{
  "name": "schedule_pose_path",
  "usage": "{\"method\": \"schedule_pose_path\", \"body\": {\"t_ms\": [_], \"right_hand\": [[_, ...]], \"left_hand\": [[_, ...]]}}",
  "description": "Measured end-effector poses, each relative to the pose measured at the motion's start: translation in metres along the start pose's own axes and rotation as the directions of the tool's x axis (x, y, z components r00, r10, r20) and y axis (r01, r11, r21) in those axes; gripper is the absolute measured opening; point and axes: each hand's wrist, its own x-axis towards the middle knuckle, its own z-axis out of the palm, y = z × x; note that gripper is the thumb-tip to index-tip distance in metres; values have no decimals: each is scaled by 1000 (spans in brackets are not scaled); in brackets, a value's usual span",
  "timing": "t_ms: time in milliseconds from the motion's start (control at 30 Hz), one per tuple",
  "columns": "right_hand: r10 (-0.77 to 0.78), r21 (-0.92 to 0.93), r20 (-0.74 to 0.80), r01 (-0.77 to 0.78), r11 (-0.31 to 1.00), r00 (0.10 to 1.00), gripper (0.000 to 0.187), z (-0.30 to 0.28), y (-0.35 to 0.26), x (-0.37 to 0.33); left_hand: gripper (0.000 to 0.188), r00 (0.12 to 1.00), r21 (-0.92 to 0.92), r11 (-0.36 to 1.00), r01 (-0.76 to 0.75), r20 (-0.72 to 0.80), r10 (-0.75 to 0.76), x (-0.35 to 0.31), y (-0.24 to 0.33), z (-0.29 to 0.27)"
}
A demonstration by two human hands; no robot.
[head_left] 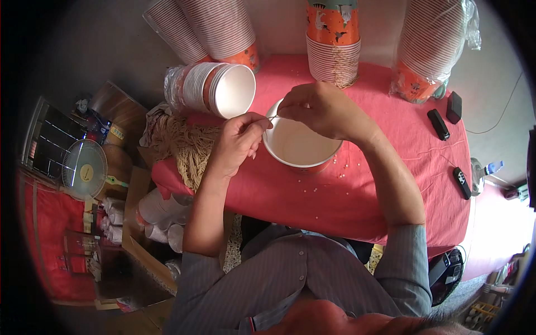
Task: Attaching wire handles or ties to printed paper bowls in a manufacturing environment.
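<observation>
Over the left rim of a large white-lined paper bucket (pixel 304 146), my hands meet with their fingertips close together. My left hand (pixel 241 142) pinches a thin pale string (pixel 273 118) between thumb and forefinger. Its other end runs into the closed fingers of my right hand (pixel 326 109), which hangs above the bucket's mouth with the wrist bent. The bucket stands upright on a red cloth, and its inside looks bare where it shows. To the left of my left hand, a bundle of beige cords (pixel 190 148) drapes over the table edge.
Small pale beads (pixel 342 174) lie scattered right of the bucket. A stack of buckets (pixel 234 92) lies on its side at left; an orange stack (pixel 334 56) stands behind. A wrapped stack (pixel 427 50) and black gadgets (pixel 438 124) are at right. A fan (pixel 85 169) stands far left.
</observation>
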Motion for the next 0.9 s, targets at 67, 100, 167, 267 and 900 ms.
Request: {"method": "schedule_pose_path", "body": {"t_ms": [67, 100, 167, 267, 900], "right_hand": [[1, 33, -23, 0, 999, 1000, 17, 0, -2, 1], [39, 81, -63, -34, 996, 997, 16, 0, -5, 1], [80, 129, -101, -66, 989, 992, 16, 0, -6, 1], [40, 133, -169, -18, 991, 985, 14, -1, -3, 3], [-46, 216, 15, 41, 976, 999, 15, 23, -12, 0]], "left_hand": [[18, 1000, -8, 1000, 1, 4, -1, 0, 0, 0], [18, 1000, -9, 1000, 0, 3, 0, 0, 0, 0], [19, 1000, -14, 1000, -15, 9, 15, 1, 0, 0], [20, 999, 56, 997, -45, 13, 45, 2, 1, 0], [21, 990, 13, 992, -124, 68, 123, -16, -2, 6]]}}
